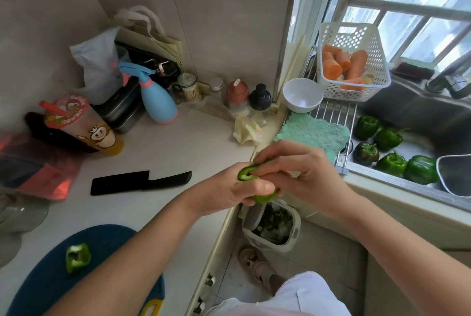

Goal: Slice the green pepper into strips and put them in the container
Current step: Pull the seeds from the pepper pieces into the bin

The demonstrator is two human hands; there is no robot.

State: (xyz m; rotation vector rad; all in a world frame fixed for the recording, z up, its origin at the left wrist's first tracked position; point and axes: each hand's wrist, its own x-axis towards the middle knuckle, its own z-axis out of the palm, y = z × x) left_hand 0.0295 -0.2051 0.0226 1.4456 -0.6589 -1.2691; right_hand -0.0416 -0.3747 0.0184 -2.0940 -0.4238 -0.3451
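Note:
Both hands hold a green pepper half (pixel 246 175) over the counter's edge, above a small white bin (pixel 271 226) on the floor. My left hand (pixel 229 192) grips it from below with the thumb on top. My right hand (pixel 298 170) has its fingers pressed into the pepper's inside. Another pepper half (pixel 77 257) lies cut side up on the dark blue cutting board (pixel 51 277) at the lower left. A black knife (pixel 140 182) rests flat on the counter, apart from both hands. A white bowl (pixel 302 95) stands by the sink.
Several whole green peppers (pixel 390 138) lie in the steel sink at the right. A white basket (pixel 353 60) holds carrots. A teal cloth (pixel 313 132) covers the drying rack. A blue spray bottle (pixel 156 99), a drink cup (pixel 84 124), jars and bags crowd the counter's back.

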